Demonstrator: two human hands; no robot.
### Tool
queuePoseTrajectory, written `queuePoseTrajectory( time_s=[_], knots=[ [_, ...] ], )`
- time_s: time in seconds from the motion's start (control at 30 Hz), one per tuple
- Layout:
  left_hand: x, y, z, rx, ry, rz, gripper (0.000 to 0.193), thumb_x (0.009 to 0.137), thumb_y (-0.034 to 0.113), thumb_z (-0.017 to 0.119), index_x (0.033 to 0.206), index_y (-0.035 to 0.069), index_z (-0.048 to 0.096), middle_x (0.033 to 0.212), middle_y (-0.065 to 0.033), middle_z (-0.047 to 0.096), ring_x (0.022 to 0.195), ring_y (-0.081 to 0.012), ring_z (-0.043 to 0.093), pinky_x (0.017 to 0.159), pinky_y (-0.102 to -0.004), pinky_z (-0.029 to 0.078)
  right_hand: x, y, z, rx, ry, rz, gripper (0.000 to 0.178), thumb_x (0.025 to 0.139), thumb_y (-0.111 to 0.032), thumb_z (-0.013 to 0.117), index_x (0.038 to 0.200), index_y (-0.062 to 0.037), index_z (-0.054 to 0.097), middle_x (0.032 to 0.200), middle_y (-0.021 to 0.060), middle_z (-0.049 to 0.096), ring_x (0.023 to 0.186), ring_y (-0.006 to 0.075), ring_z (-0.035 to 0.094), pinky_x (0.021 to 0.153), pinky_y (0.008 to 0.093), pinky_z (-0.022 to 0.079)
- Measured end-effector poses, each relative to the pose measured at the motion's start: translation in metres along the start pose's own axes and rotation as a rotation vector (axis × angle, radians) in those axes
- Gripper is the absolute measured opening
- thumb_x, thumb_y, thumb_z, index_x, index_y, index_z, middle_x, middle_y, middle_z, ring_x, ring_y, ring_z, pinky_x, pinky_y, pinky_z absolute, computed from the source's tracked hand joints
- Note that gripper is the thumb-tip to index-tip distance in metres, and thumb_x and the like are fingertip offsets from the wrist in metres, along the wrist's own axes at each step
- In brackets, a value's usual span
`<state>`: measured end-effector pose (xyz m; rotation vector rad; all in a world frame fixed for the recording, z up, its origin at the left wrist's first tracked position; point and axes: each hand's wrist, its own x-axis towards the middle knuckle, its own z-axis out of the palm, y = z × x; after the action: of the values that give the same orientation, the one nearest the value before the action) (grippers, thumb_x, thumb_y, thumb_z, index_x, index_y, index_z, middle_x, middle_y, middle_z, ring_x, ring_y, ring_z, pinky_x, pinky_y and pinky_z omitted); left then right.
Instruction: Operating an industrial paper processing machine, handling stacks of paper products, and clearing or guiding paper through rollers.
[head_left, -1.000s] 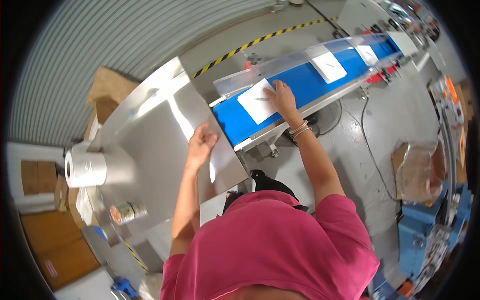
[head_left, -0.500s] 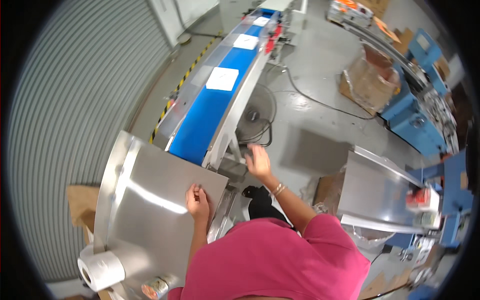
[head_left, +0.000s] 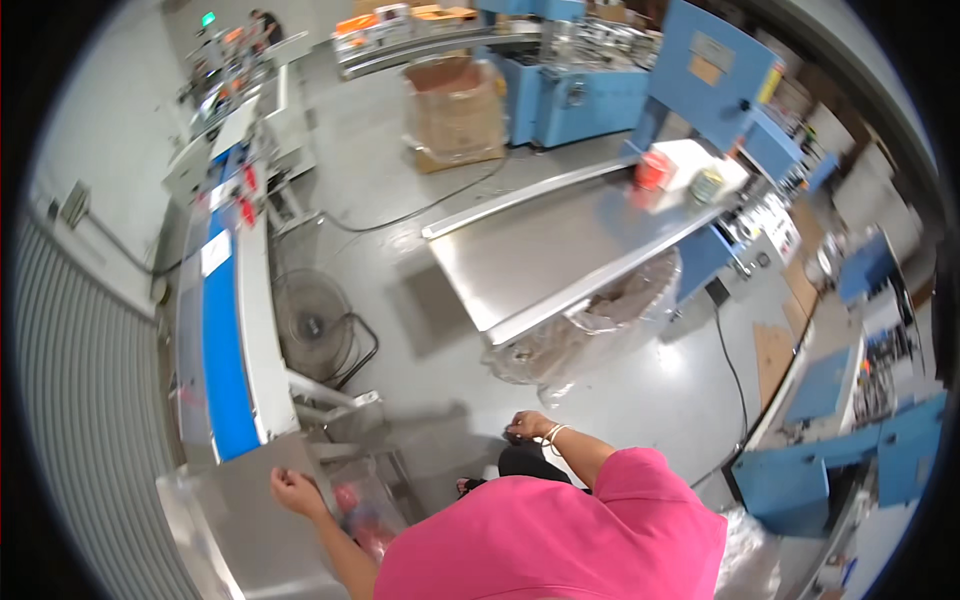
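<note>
My left hand (head_left: pixel 297 492) is loosely closed above the bare steel table (head_left: pixel 245 515), near the conveyor's close end; nothing shows in its fingers. My right hand (head_left: pixel 528 427), with pale bracelets (head_left: pixel 553 438) at the wrist, hangs over the floor with its fingers curled in, and I see nothing in it. The blue conveyor belt (head_left: pixel 225 350) runs away from the steel table on the left. A white square piece (head_left: pixel 215 253) lies farther along the belt. Past my right hand stands a steel chute table (head_left: pixel 550 240).
A floor fan (head_left: pixel 312 325) stands beside the conveyor, and a cable (head_left: pixel 400 225) crosses the floor. A cardboard box with a plastic liner (head_left: pixel 455 110) sits at the back. Blue machines (head_left: pixel 590 105) line the back and right. Far left, a person (head_left: pixel 268 27) stands.
My view has swung to the right, so the conveyor now lies farther left and the chute table is ahead. My right hand has dropped and its spread fingers have curled in.
</note>
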<state>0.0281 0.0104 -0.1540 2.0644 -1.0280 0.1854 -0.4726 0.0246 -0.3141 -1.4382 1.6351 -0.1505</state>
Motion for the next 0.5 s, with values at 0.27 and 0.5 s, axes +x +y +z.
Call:
queuePoseTrajectory(
  time_s=[0.27, 0.5],
  knots=[
    [-0.054, 0.085, 0.078, 0.145, -0.175, 0.038, 0.045, 0.075, 0.018, 0.063, 0.115, 0.001, 0.052, 0.115, -0.0210, 0.053, 0.111, -0.0367, 0.046, 0.093, -0.0450, 0.037, -0.088, 0.280, 0.013, -0.157, 0.146, 0.335, 0.040, 0.073, -0.042, 0.064, 0.074, -0.0024, 0.068, 0.076, 0.0187, 0.065, 0.070, 0.0298, 0.064, 0.066, 0.0389, 0.050],
    [-0.180, 0.364, 0.100, -0.388, -0.093, 0.641, 0.035, 0.086, 0.008, 0.053, 0.120, 0.002, 0.052, 0.127, -0.0189, 0.044, 0.117, -0.0340, 0.042, 0.098, -0.0428, 0.034, -0.184, 0.289, -0.100, 0.551, 0.320, 0.651, 0.031, 0.079, -0.026, 0.052, 0.089, 0.0006, 0.066, 0.070, 0.0097, 0.065, 0.058, 0.0191, 0.059, 0.054, 0.0345, 0.048]
  ],
)
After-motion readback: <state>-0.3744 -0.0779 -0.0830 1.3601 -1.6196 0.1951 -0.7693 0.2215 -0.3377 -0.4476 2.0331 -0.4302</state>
